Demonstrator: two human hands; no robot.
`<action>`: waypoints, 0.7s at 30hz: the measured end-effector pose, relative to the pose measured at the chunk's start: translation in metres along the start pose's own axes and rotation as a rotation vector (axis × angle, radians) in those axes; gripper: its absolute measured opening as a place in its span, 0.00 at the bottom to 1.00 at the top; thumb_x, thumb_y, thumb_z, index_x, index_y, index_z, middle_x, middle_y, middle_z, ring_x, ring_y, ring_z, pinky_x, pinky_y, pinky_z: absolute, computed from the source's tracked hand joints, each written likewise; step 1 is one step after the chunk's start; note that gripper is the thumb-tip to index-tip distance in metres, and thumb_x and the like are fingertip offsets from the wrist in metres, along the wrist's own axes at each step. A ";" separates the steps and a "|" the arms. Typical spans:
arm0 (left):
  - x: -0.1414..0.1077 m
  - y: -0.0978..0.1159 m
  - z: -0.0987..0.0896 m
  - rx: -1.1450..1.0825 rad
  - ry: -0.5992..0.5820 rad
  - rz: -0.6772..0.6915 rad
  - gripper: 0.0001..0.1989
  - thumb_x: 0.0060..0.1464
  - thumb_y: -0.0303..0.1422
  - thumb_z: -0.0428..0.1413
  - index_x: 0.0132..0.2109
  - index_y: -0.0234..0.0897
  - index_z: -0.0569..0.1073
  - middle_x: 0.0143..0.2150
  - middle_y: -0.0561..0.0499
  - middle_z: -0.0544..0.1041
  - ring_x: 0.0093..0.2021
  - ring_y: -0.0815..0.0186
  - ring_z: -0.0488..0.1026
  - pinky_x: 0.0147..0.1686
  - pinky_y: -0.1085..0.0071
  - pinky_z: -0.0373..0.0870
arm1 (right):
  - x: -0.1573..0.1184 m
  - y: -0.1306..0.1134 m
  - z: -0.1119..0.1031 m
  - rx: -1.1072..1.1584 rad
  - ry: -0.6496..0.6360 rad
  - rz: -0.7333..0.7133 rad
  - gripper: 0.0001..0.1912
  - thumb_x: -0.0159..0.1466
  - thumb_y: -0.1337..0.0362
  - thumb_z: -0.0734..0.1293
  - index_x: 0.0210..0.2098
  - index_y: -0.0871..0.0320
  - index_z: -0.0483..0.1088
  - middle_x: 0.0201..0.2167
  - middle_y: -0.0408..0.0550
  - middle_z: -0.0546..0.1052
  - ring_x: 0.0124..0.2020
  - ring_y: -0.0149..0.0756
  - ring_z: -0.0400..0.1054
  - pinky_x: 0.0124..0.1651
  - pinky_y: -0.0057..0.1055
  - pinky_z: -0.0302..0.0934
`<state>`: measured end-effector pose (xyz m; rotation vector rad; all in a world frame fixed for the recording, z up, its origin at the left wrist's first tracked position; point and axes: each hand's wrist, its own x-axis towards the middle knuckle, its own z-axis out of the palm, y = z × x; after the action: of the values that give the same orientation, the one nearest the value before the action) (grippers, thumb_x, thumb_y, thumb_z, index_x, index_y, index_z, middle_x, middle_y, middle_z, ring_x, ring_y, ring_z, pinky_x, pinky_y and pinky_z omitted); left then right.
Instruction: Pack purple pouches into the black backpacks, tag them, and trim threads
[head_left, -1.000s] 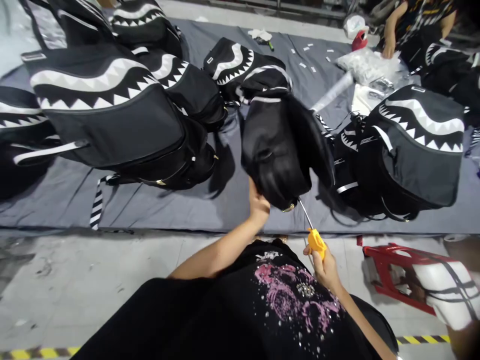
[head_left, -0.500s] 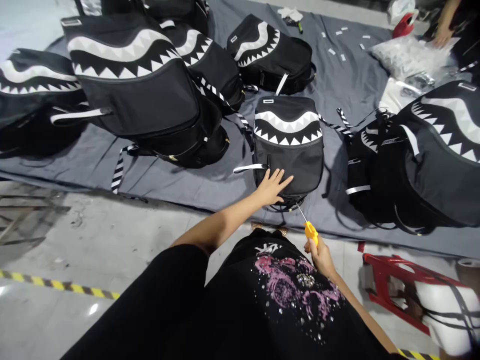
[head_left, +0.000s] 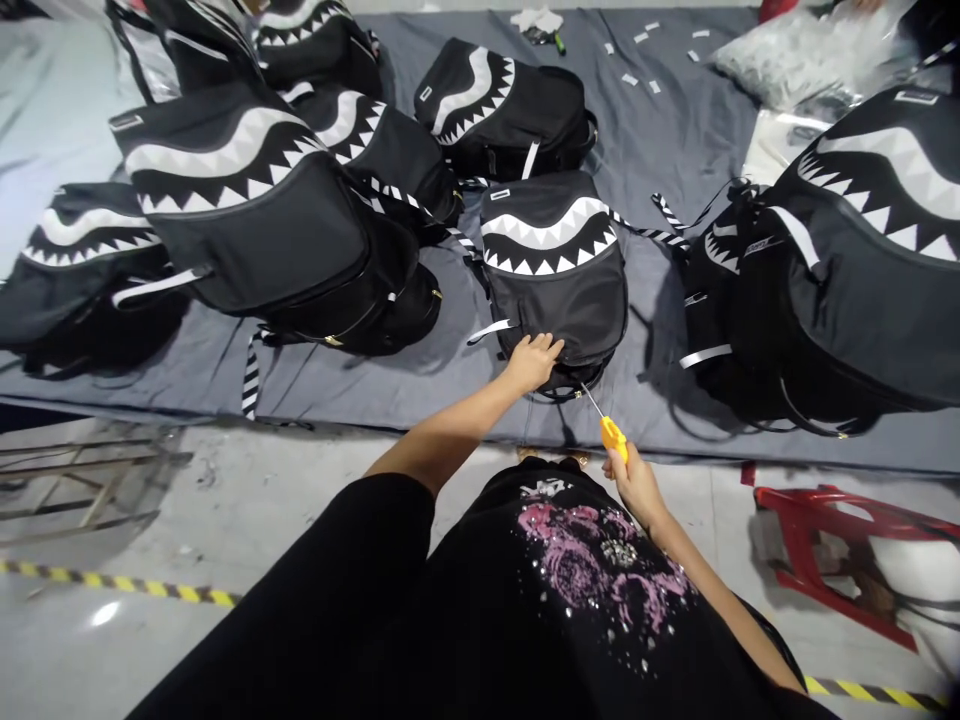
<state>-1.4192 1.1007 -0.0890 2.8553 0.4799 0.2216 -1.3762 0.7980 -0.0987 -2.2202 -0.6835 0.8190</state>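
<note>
A small black backpack [head_left: 559, 315] with a white and grey zigzag-tooth pattern lies front side up on the cloth-covered table before me. My left hand [head_left: 533, 362] rests on its lower front near the bottom edge, fingers stretched over the fabric. In my right hand [head_left: 634, 485] is a yellow-handled tool [head_left: 613, 438] with a thin metal shaft. The shaft points up and left, its tip at the bag's black underside; whether it touches is too small to tell. A white strap [head_left: 491, 330] sticks out from the bag's left side.
Larger patterned backpacks lie to the left [head_left: 292, 235], behind [head_left: 517, 105] and to the right [head_left: 870, 300]. Small white tags [head_left: 630, 79] and plastic bags [head_left: 802, 60] are at the back of the grey cloth [head_left: 420, 385]. A red stool [head_left: 817, 550] stands below right.
The view has shifted, so the scene sits differently in the picture. My left hand's fingers have drawn closer together on the backpack. The tool's tip remains by the bag's bottom.
</note>
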 end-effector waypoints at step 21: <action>-0.009 0.005 -0.112 -0.355 0.562 -0.177 0.10 0.59 0.36 0.56 0.42 0.37 0.80 0.34 0.51 0.82 0.32 0.67 0.77 0.32 0.74 0.66 | -0.030 -0.022 -0.030 -0.006 0.135 -0.098 0.24 0.68 0.48 0.50 0.42 0.59 0.67 0.24 0.45 0.71 0.26 0.37 0.66 0.35 0.34 0.62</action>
<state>-1.4474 1.1159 0.0192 2.3590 0.7076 0.9803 -1.3805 0.7807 -0.0546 -2.2057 -0.7231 0.6131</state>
